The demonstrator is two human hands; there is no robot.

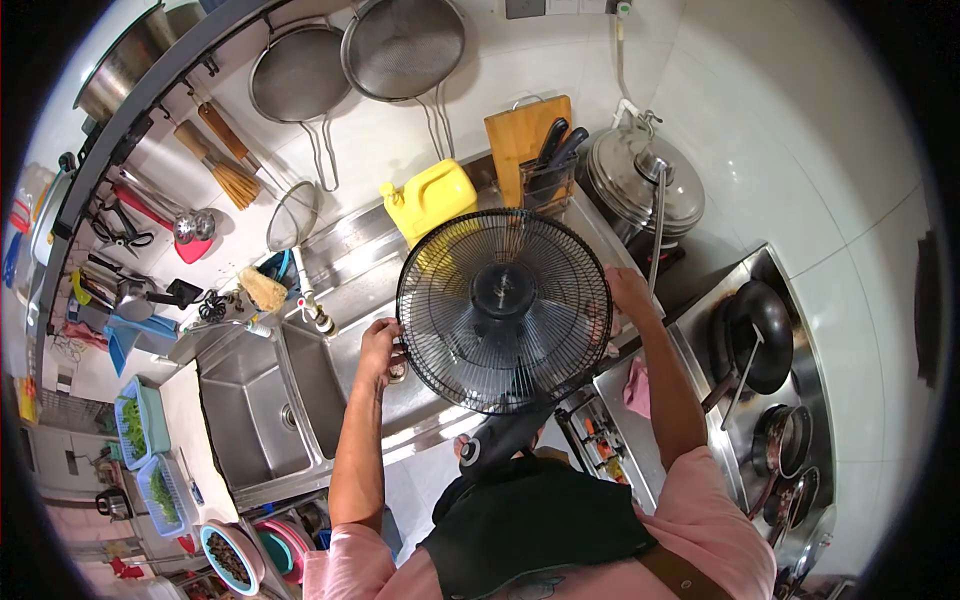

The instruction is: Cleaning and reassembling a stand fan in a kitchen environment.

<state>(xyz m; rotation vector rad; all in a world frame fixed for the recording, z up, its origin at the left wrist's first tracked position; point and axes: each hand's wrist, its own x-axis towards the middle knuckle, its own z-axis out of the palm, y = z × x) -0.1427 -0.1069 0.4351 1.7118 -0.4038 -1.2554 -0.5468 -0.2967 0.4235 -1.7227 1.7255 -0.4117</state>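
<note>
A black electric fan [503, 290] with a round wire guard is in front of me, above the edge of the steel counter. My left hand [378, 352] is closed around the left rim of the guard. On the opposite rim, my right hand [627, 293] grips the guard, its fingertips partly hidden behind the wires. The fan's dark motor housing and neck [503, 437] point toward my apron. Just behind the guard stands a yellow plastic jug [432, 198], its lower part seen through the wires.
To the left is a steel double sink [255, 410] with a tap [318, 316]. A knife holder [548, 185], a wooden cutting board [508, 140] and a large lidded pot [645, 180] stand at the back. Black woks [762, 335] sit at right. Strainers [403, 48] hang on the wall.
</note>
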